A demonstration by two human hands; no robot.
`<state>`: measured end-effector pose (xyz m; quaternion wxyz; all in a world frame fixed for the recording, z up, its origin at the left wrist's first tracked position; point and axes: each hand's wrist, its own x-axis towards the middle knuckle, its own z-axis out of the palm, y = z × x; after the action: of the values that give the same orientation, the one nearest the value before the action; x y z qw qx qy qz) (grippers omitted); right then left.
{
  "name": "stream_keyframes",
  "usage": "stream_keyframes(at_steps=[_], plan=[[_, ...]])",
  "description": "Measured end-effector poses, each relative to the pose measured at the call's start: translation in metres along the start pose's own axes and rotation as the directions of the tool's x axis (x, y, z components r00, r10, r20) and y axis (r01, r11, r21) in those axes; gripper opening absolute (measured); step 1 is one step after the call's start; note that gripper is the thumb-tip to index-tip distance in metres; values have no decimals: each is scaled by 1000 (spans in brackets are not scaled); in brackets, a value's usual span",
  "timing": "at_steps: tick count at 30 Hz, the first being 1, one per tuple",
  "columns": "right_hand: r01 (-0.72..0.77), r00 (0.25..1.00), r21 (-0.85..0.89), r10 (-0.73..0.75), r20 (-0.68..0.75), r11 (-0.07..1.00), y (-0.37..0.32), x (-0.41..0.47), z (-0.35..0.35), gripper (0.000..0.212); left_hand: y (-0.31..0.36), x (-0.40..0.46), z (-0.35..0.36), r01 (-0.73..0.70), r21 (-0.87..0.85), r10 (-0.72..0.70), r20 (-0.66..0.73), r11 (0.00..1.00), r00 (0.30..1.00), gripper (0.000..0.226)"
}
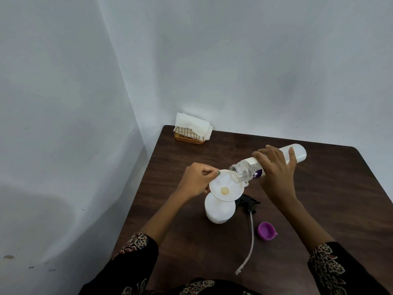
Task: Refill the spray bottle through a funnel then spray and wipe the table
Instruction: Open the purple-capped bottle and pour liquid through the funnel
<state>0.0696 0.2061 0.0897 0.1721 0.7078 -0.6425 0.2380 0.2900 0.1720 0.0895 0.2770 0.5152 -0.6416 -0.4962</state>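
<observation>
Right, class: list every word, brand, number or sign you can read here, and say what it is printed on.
Nothing can be read.
Clear plastic refill bottle, tipped in the right hand: white and purple label, print too blurred.
White round spray bottle under the white funnel: dark mark near its base, too small.

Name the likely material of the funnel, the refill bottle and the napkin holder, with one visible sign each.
Funnel: white plastic, probably; smooth, slightly translucent.
Refill bottle: clear plastic, apparently; threaded see-through neck.
Napkin holder: gold-coloured metal wire, seemingly; thin shiny bars.
</observation>
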Motion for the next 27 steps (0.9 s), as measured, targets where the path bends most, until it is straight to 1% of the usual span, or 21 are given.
stream_keyframes(at_steps=[13, 27], plan=[[-1, 1000, -3, 1, -19, 1000, -1, 1, -1, 55, 1, -1, -1, 2, -2, -2, 4, 1000, 1000, 20], [-7, 1000, 10, 7, -20, 1000, -1, 1, -2, 55, 1, -1, -1, 10, -20, -10, -1, 1000, 1000, 18]])
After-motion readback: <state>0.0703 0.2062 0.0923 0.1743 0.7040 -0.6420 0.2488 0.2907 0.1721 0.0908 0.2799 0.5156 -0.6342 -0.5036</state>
